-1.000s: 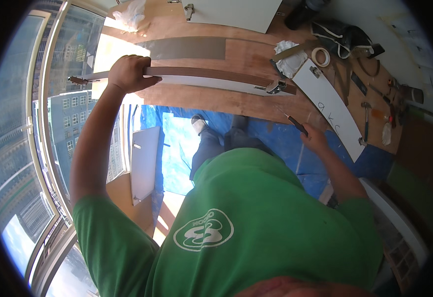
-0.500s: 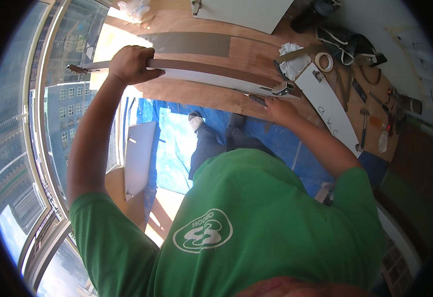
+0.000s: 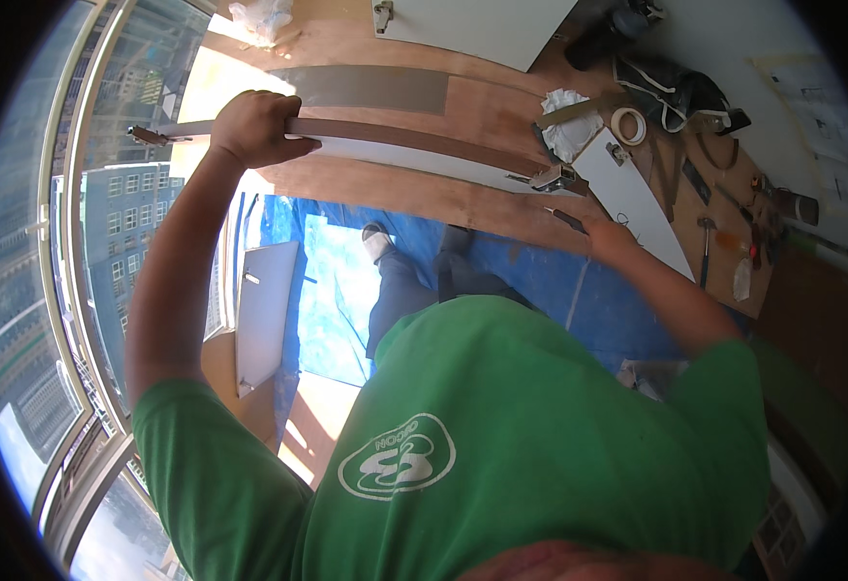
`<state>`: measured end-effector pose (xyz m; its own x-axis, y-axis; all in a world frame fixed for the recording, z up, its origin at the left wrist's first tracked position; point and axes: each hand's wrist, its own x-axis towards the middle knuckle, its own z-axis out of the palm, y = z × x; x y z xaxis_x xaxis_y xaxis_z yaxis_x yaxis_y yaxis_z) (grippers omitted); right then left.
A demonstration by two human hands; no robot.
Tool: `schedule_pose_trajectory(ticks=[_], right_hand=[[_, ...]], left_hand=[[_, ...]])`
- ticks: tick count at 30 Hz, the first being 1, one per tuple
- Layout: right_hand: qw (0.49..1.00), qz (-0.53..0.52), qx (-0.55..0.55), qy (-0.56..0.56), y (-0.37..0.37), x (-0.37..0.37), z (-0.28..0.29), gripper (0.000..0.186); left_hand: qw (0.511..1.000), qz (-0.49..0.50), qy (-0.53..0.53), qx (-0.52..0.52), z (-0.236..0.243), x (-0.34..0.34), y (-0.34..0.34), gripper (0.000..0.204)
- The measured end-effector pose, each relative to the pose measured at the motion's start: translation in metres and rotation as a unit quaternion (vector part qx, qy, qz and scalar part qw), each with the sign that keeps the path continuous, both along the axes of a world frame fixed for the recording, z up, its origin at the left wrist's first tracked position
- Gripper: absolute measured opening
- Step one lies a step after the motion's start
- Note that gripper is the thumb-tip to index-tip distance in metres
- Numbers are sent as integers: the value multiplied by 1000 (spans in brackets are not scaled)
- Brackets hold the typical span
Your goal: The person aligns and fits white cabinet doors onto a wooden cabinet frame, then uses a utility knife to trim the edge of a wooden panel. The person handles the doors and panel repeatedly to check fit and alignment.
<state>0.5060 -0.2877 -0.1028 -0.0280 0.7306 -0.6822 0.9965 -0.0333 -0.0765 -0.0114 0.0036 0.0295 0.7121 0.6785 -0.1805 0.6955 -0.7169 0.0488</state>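
My left hand is closed over the brown edge of a long white panel, its thumb on the near face. The panel stands on edge across the wooden worktop, with a metal hinge near its right end and another hinge at its left end. My right hand is closed round a slim hand tool with a dark handle and a thin pointed tip. That tip is just below the right hinge, apart from the panel. Whether it is a knife or a screwdriver is too small to tell.
Another white panel with hinges lies at right, beside a tape roll, a crumpled white cloth and a hammer. A dark bag lies behind. Windows run along the left; blue sheeting covers the floor.
My right hand has drawn the slim tool right and toward me, away from the panel's face. My left hand keeps its grip, and the panel has hardly moved.
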Motion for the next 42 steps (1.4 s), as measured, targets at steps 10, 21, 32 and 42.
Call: schedule_pose_trajectory(ticks=[10, 21, 32, 42], right_hand=[[993, 13, 70, 94, -14, -18, -6, 31], [990, 13, 101, 93, 18, -60, -39, 33], [999, -9, 34, 22, -2, 0, -9, 28], [990, 3, 84, 111, -13, 11, 0, 32]], left_hand=[[1000, 6, 22, -2, -1, 3, 3, 44], [1000, 3, 12, 0, -4, 1, 4, 43], [1000, 4, -1, 1, -4, -1, -1, 45], [1000, 4, 18, -4, -4, 2, 5, 46]])
